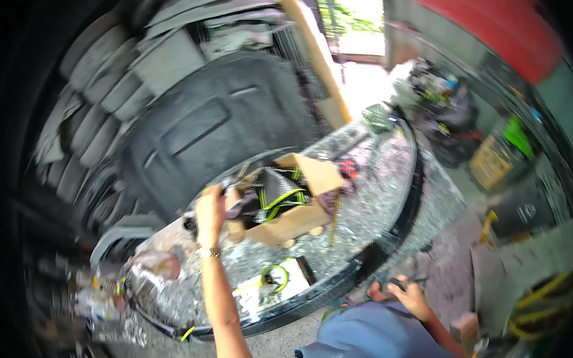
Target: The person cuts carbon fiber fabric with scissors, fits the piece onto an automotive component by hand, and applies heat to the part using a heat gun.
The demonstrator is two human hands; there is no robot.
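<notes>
My left hand [210, 210], a watch on its wrist, reaches over the table to the left side of an open cardboard box [288, 227]. Its fingers are smeared by motion. A small dark and shiny thing shows beside its fingertips; I cannot tell whether the hand grips it. Inside the box lie black patterned pieces with yellow-green edging [281, 202]. Low by my body, my right hand [408, 296] is closed around a small dark object, too blurred to name. A long curved black strip [368, 256] runs along the near side of the table.
On the speckled table [359, 207] lie a yellow-green roll [275, 278] on a white sheet and a plastic bag [158, 265]. A large black hood-like panel [225, 127] leans behind. Bags [448, 115] and a carton [491, 162] stand at right. A bright doorway lies beyond.
</notes>
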